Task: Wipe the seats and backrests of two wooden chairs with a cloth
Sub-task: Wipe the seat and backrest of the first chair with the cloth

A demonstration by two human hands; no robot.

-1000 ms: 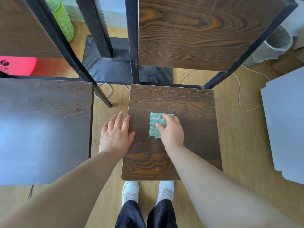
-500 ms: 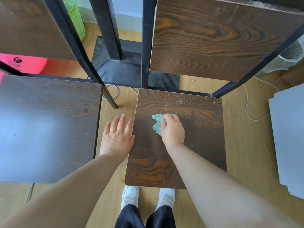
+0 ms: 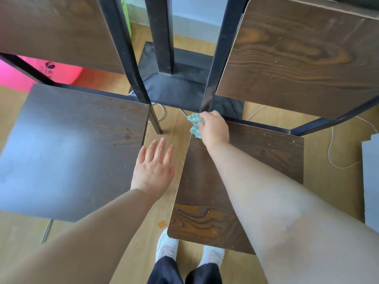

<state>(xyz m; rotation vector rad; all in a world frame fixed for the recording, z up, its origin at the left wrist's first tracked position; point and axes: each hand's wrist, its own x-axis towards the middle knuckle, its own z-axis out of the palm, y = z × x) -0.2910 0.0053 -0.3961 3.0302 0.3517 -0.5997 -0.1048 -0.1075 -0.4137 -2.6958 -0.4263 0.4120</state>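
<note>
Two dark wooden chairs with black metal frames stand side by side. My right hand (image 3: 214, 128) grips a crumpled teal cloth (image 3: 195, 125) at the far left corner of the right chair's seat (image 3: 266, 156), close to the frame post. Pale crumbs speckle that seat. Its backrest (image 3: 303, 56) rises behind. My left hand (image 3: 153, 167) hovers flat with fingers spread over the gap between the chairs, holding nothing. The left chair's seat (image 3: 71, 148) lies to the left, its backrest (image 3: 55, 29) above it.
A black table base (image 3: 178, 78) with a post stands behind the chairs. A pink bag (image 3: 37, 72) lies at the back left, a white cable (image 3: 336, 160) runs on the floor to the right, and a grey board (image 3: 371, 181) sits at the right edge. My shoes (image 3: 168, 247) touch the right seat's front.
My right hand slid the cloth from the seat's middle up to its far left corner, bunching it. My left hand left the seat's edge and opened over the gap. The view moved closer.
</note>
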